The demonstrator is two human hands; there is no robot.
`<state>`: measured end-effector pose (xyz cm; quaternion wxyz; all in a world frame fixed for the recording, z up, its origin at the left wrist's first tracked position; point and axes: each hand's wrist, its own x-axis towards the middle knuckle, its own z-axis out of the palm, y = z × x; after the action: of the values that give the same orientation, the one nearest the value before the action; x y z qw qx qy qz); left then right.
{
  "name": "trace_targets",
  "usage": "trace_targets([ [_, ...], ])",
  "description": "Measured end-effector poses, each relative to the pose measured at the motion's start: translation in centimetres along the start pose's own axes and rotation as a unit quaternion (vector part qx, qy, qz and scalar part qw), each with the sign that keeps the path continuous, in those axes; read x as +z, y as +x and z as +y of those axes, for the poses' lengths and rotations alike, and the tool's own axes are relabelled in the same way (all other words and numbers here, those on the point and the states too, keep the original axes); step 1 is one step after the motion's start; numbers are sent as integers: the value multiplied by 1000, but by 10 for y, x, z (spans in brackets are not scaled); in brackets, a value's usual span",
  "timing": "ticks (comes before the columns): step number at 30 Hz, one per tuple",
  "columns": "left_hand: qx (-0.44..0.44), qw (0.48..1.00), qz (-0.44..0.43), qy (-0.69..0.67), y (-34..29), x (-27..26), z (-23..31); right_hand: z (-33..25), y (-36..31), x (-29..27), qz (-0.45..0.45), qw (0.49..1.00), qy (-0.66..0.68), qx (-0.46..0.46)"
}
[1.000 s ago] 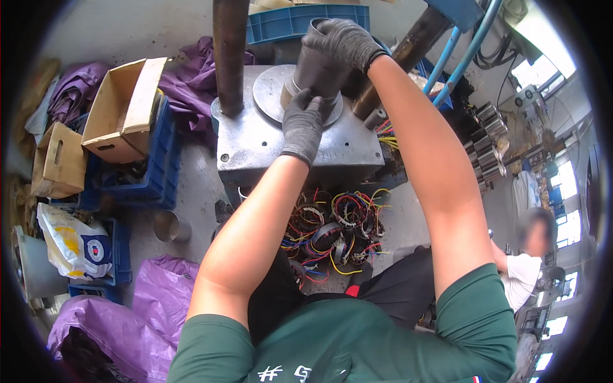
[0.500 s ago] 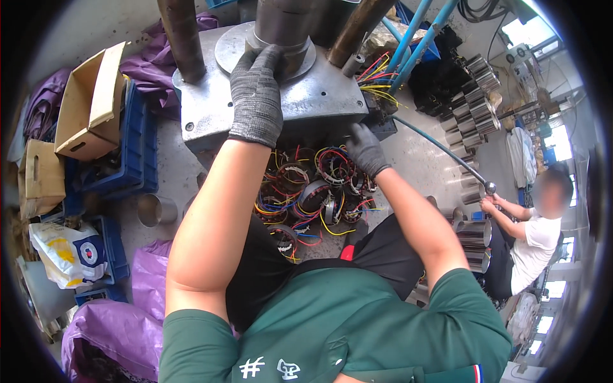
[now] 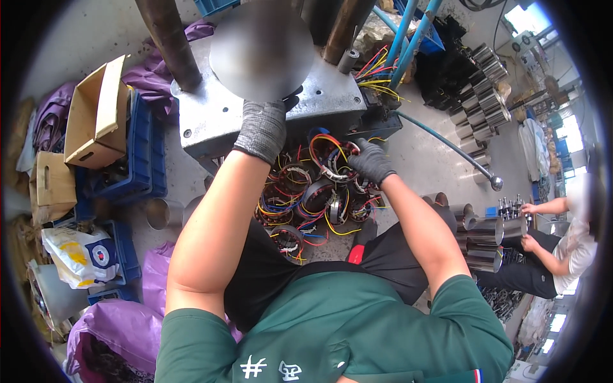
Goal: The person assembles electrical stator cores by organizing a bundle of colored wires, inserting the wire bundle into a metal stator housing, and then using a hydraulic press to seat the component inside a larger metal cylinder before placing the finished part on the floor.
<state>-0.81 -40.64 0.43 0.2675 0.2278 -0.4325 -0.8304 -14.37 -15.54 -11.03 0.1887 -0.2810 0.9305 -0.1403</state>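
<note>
My left hand (image 3: pixel 262 131), in a grey knit glove, is at the front of the metal press block (image 3: pixel 211 121). Its fingers curl under a round, shiny metal part (image 3: pixel 255 80), blurred in the middle. That part hides most of the fingers. My right hand (image 3: pixel 372 161), also gloved, grips the edge of a wire-wound stator ring (image 3: pixel 324 167) with red, yellow and blue leads. The ring tilts up above a heap of similar stators (image 3: pixel 313 195) on the floor between my legs.
Dark steel posts (image 3: pixel 169 45) rise from the press block. A ball-ended lever (image 3: pixel 496 183) reaches right. Metal cylinders (image 3: pixel 482 242) stand at my right, near a seated co-worker (image 3: pixel 565 255). Cardboard boxes (image 3: pixel 96 121) and blue crates (image 3: pixel 143 147) are at left, with purple sacks (image 3: pixel 121 325).
The round metal part has come up toward me and covers my left fingers. My right hand has taken hold of a stator and tilted it up. The co-worker has let go of the lever.
</note>
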Motion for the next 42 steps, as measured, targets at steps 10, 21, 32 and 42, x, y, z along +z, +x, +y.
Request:
trace_targets([
  [10,74,966,-183,166,-44,33,-11,-55,-50,-97,137,828,522,-152],
  [21,147,958,-183,166,-42,37,-40,-69,-49,-110,-34,645,759,-77],
  [32,71,981,-144,108,-47,45,-25,-62,-45,-101,150,768,573,-244],
  [42,-61,993,-96,23,-42,52,-7,-66,-45,-108,-1,656,736,-167],
])
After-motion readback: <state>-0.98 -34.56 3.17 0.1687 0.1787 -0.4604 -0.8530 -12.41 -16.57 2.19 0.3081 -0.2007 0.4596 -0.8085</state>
